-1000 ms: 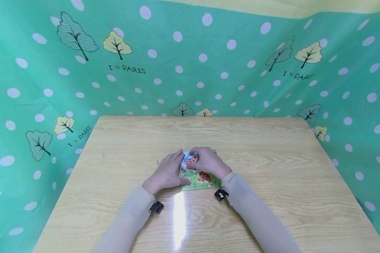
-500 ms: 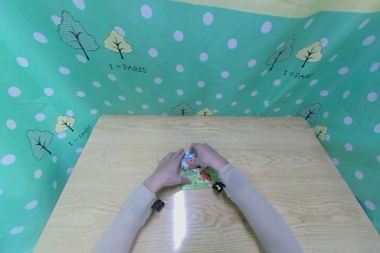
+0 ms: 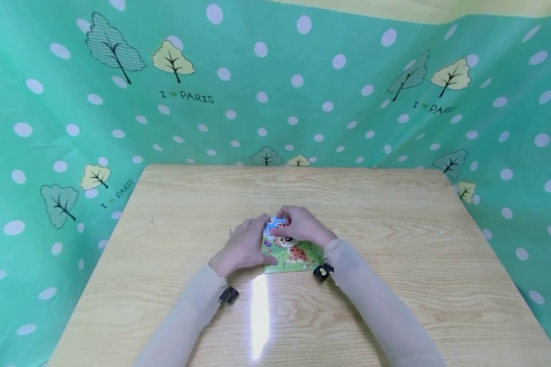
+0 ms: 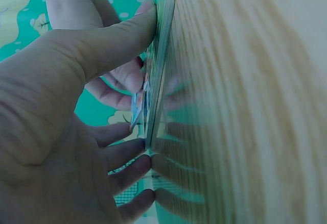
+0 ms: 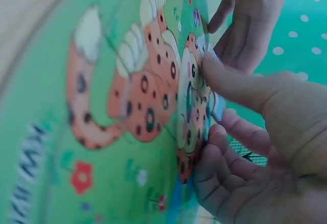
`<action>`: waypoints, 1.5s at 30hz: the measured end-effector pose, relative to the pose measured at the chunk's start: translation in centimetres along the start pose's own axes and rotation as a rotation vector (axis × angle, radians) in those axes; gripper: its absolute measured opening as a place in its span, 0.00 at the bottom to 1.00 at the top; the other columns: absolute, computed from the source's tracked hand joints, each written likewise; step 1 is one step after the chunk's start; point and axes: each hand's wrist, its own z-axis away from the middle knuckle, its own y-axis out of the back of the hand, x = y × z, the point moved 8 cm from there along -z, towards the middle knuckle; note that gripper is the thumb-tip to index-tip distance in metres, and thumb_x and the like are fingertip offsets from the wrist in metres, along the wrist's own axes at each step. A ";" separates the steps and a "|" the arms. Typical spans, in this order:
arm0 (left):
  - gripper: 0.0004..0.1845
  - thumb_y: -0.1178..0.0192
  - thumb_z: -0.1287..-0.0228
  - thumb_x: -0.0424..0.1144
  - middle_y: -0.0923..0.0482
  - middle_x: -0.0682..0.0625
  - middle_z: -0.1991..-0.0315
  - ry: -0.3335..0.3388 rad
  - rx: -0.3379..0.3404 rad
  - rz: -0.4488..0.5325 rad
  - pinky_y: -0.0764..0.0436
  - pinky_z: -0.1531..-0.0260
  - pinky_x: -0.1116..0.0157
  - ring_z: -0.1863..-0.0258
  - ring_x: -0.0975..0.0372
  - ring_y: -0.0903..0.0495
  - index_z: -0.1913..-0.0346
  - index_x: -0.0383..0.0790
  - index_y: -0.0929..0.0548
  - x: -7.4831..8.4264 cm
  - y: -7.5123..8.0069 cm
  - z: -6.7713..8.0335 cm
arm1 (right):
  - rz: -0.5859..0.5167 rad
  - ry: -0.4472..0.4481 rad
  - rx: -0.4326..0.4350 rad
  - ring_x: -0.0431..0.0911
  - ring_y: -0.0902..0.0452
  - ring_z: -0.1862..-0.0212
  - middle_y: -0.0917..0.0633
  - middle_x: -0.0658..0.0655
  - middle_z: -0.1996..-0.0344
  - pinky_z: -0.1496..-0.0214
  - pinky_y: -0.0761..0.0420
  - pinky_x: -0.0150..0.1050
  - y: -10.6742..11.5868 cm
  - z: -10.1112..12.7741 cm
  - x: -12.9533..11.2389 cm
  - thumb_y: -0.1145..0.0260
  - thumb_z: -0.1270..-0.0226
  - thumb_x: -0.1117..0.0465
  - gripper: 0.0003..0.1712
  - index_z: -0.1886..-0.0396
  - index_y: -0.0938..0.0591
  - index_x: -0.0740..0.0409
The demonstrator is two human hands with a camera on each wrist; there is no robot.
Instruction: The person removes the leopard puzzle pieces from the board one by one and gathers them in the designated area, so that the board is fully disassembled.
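A jigsaw puzzle (image 3: pixel 298 254) with a spotted leopard on green ground lies flat on the table. My left hand (image 3: pixel 244 245) rests along its left side, thumb on the front-left part and fairly straight fingers at the edge. Over the upper left part, my right hand (image 3: pixel 304 225) pinches a blue puzzle piece (image 3: pixel 275 223) between thumb and fingers. That piece stands tilted up from the board in the left wrist view, beside the left fingertips. In the right wrist view, the leopard's head (image 5: pixel 191 101) lies by the right thumb, and the fingers hide part of the top edge.
The wooden table (image 3: pixel 385 219) extends around the puzzle, with a bright light reflection in front of it. A green dotted cloth (image 3: pixel 275 81) hangs behind and at both sides of the table.
My right hand has shifted slightly, and the blue piece in its fingers now shows tilted up, nearer the left fingertips. The left hand stays at the puzzle's left side.
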 end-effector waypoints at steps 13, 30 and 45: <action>0.69 0.18 0.48 0.59 0.48 0.37 0.14 -0.037 -0.028 -0.004 0.43 0.15 0.45 0.15 0.43 0.44 0.14 0.33 0.50 0.2 0.1 0.3 | -0.198 0.005 0.063 0.45 0.15 0.57 0.09 0.52 0.60 0.46 0.15 0.41 1.0 -0.5 1.5 0.27 0.27 0.54 0.11 0.51 0.11 0.53; 0.63 0.23 0.43 0.63 0.53 0.37 0.13 -0.048 -0.055 -0.063 0.44 0.15 0.45 0.14 0.43 0.47 0.15 0.33 0.45 0.5 -0.2 1.2 | -0.273 -0.011 0.117 0.46 0.11 0.55 0.07 0.54 0.54 0.49 0.11 0.41 2.7 0.7 3.4 0.27 0.26 0.53 0.14 0.46 0.11 0.52; 0.58 0.26 0.40 0.63 0.49 0.40 0.13 -0.073 -0.044 -0.146 0.43 0.15 0.46 0.15 0.44 0.45 0.17 0.33 0.40 0.6 0.0 1.4 | -0.268 -0.037 0.167 0.50 0.13 0.49 0.08 0.57 0.51 0.49 0.12 0.41 4.7 1.8 5.7 0.28 0.25 0.52 0.17 0.43 0.12 0.54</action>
